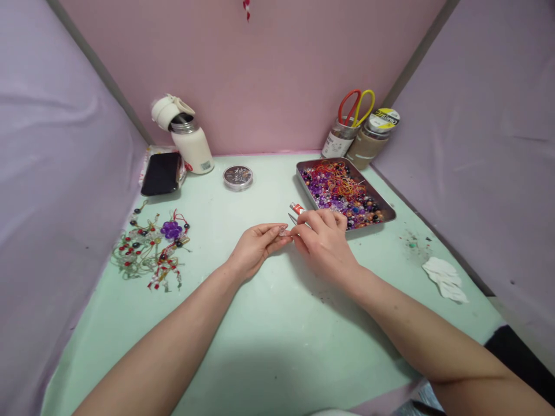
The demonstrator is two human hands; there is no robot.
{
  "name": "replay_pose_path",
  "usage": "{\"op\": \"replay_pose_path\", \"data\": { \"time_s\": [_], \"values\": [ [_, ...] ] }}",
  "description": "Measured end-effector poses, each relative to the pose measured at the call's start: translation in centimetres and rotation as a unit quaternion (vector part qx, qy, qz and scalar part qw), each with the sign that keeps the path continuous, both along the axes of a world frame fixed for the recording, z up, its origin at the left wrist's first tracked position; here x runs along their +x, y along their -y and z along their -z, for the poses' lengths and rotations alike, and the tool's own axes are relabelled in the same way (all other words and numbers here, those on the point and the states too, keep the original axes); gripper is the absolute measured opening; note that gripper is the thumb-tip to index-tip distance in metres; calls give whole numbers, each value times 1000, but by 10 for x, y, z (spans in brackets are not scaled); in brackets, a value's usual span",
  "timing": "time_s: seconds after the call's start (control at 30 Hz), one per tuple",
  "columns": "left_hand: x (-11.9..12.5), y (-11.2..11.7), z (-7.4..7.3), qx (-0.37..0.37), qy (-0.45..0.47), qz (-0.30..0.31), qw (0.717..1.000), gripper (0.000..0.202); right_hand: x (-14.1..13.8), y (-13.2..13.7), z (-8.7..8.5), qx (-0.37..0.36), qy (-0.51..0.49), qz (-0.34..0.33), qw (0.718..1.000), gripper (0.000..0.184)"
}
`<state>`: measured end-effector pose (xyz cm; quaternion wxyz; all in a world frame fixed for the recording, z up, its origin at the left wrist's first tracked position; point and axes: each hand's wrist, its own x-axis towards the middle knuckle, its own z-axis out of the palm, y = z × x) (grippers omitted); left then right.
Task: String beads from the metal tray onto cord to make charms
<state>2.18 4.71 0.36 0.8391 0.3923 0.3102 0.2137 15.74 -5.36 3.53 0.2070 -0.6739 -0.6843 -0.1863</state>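
My left hand (pixel 259 247) is closed in a pinch on a small cluster of clear beads (pixel 283 231) above the middle of the table. Close against it is my right hand (pixel 323 240), its thumb and fingers pressed together at the beads. What the right fingers grip is too small to make out. A thin pointed metal tip (pixel 292 218) shows beside the right fingers; the rest of that tool is hidden. Just behind lies a red lighter (pixel 297 208), partly covered by the right hand. A metal tray (pixel 387 215) of mixed beads and orange cord stands beyond my right hand.
At left lie strung beads and cords (pixel 143 245) with a purple bead flower (pixel 171 230). Behind are a black phone (pixel 160 174), a cream bottle (pixel 193 149) and a round spool (pixel 238 178). Two jars, one with red-and-yellow-handled pliers (pixel 356 110), stand back right; crumpled tissue (pixel 444 279) lies right.
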Motion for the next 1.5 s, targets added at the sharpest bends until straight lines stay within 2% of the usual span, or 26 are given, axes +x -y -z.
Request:
{"op": "replay_pose_path", "data": {
  "time_s": [0.73, 1.5],
  "values": [
    [0, 1, -3, 0, -5, -4, 1000, 14, 0, 0, 0, -7, -10, 1, 1000, 15],
    [0, 0, 0, -3, 4, 1, 1000, 15, 0, -1, 2, -12, -6, -1, 1000, 12]
  ]
}}
